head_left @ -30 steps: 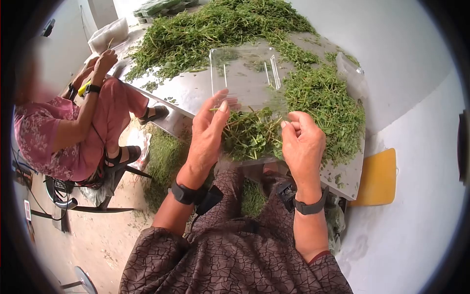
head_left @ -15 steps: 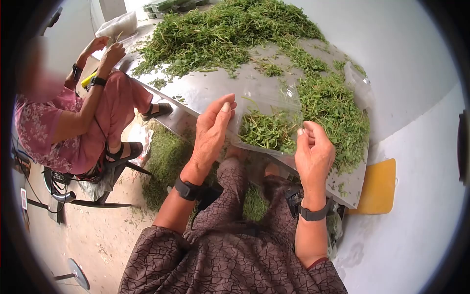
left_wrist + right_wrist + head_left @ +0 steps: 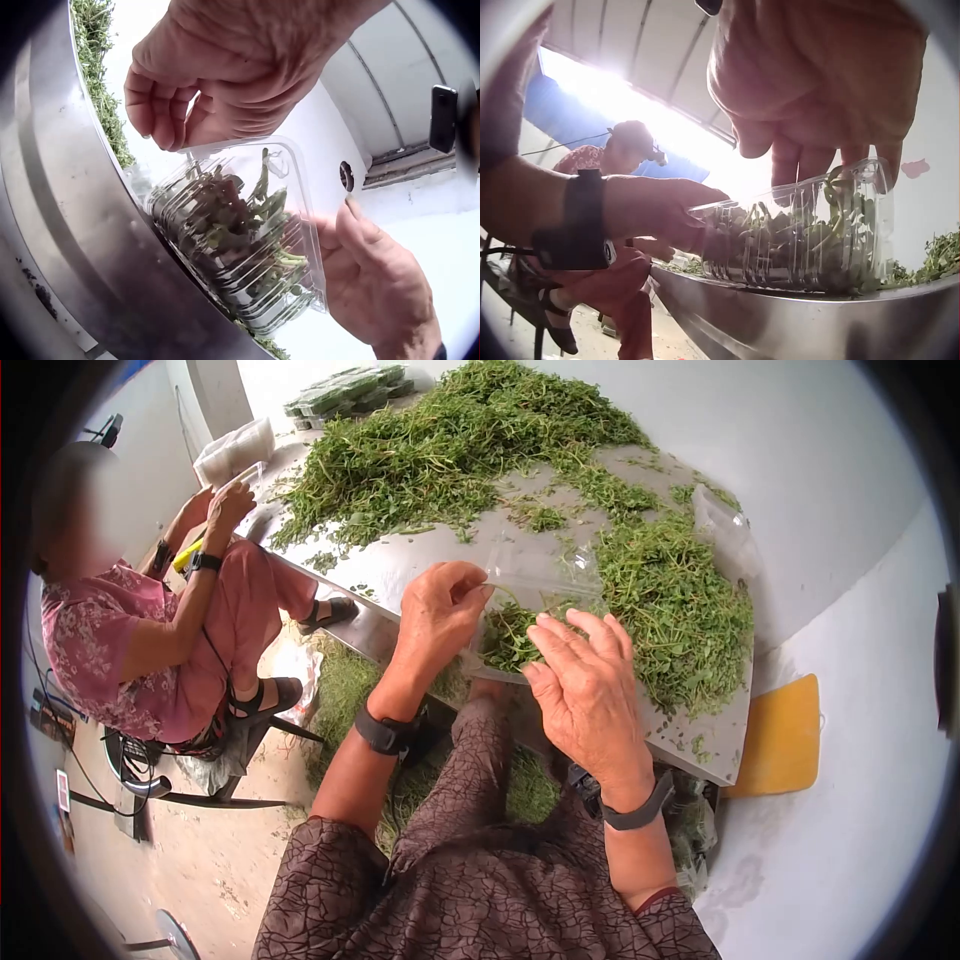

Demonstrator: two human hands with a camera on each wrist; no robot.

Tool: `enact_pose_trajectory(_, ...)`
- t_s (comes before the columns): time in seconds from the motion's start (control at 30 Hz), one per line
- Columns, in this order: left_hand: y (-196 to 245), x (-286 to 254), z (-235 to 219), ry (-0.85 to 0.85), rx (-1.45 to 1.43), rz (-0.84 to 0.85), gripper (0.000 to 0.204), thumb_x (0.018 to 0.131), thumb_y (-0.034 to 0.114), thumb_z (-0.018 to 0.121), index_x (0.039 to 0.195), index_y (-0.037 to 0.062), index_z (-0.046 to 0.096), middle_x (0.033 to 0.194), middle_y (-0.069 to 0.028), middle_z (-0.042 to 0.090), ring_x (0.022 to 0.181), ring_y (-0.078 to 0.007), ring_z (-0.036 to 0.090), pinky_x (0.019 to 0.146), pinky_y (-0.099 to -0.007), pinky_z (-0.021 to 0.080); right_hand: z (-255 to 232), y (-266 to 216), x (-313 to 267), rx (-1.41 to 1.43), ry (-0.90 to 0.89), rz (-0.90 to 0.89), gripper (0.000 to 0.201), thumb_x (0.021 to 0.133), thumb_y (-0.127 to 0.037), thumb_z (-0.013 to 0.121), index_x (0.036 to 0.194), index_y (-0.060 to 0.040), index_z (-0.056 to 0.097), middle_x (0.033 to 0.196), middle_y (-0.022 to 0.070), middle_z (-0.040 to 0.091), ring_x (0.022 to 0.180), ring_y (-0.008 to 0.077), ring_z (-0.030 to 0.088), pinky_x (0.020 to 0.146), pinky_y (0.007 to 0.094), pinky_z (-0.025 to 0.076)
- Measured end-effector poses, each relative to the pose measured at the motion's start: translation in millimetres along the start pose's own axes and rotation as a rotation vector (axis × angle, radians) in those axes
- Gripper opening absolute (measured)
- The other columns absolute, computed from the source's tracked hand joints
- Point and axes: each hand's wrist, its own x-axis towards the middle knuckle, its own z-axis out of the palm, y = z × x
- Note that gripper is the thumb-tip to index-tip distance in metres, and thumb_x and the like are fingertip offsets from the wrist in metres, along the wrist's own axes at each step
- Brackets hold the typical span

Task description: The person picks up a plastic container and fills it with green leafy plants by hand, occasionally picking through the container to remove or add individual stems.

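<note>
A clear plastic clamshell box (image 3: 795,262) rests at the near edge of the metal table, its see-through lid (image 3: 535,572) folded back away from me. Leafy green stems (image 3: 505,638) fill the box. At the box's left side, my left hand (image 3: 440,605) pinches the rim between thumb and curled fingers. My right hand (image 3: 592,690) is over the box's right part, fingers spread and reaching down onto the greens. In the right wrist view its fingertips (image 3: 784,191) dip behind the box wall. The back of this hand hides part of the greens in the head view.
A large heap of greens (image 3: 450,450) covers the far table (image 3: 400,565), and another pile (image 3: 675,605) lies right. Filled boxes (image 3: 345,395) are stacked at the back. A seated person (image 3: 130,630) works at left. A yellow board (image 3: 775,745) stands by the wall.
The raised lid has come down onto the table as the box moved to the table edge. My left hand has closed on the rim; my right hand has moved left over the greens.
</note>
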Motion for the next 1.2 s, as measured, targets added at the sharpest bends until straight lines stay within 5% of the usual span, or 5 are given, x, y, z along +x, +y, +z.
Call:
enact_pose_trajectory(0.03,1.0,0.8,-0.9,-0.025,0.043,-0.038,0.016,0.083,0.009,0.068,0.091,-0.0047,0.067,0.077,-0.0079,0.064,0.067,-0.0107,0.058,0.062,-0.0266,0.048,2.6,0.1,-0.1,0.009,-0.009,0.011,0.03,0.087,-0.019,0.063,0.109,0.0013,0.064,0.112,0.0154,0.066,0.113,0.0343,0.053,0.104,0.0523,0.032)
enact_pose_trajectory(0.57,11.0,2.7,-3.8,0.153,-0.062,0.071,0.01,0.09,0.008,0.062,0.089,-0.0013,0.058,0.072,-0.0053,0.058,0.065,-0.0116,0.054,0.06,-0.0267,0.046,18.0,4.6,-2.4,-0.064,-0.103,0.044,0.026,0.087,-0.023,0.062,0.097,0.0005,0.065,0.103,0.012,0.067,0.106,0.0333,0.055,0.106,0.0527,0.03)
enact_pose_trajectory(0.83,28.3,4.1,-9.3,0.231,-0.857,0.013,0.012,0.099,0.014,0.054,0.099,0.0023,0.057,0.089,-0.0053,0.063,0.078,-0.0126,0.058,0.075,-0.0268,0.048,20.5,5.9,-3.0,-0.05,-0.077,0.034,0.027,0.086,-0.023,0.063,0.095,0.0022,0.066,0.097,0.013,0.067,0.102,0.0322,0.057,0.106,0.0535,0.03)
enact_pose_trajectory(1.0,39.8,-7.6,-14.8,0.223,-0.928,0.036,0.011,0.099,0.013,0.054,0.1,0.0022,0.056,0.092,-0.0053,0.063,0.08,-0.014,0.059,0.077,-0.0278,0.049,17.9,5.7,-1.8,-0.047,-0.087,0.026,0.028,0.085,-0.022,0.066,0.097,0.0028,0.068,0.099,0.0145,0.068,0.102,0.0314,0.057,0.106,0.0545,0.031)
enact_pose_trajectory(1.2,51.6,-35.9,-21.4,0.234,-0.87,0.02,0.01,0.099,0.012,0.053,0.099,0.002,0.055,0.093,-0.0057,0.062,0.082,-0.0137,0.059,0.077,-0.0275,0.049,-7.8,-3.0,-7.4,-0.033,0.223,-0.034,0.025,0.079,-0.016,0.071,0.1,-0.0019,0.068,0.108,0.0118,0.067,0.102,0.0279,0.058,0.101,0.0495,0.037)
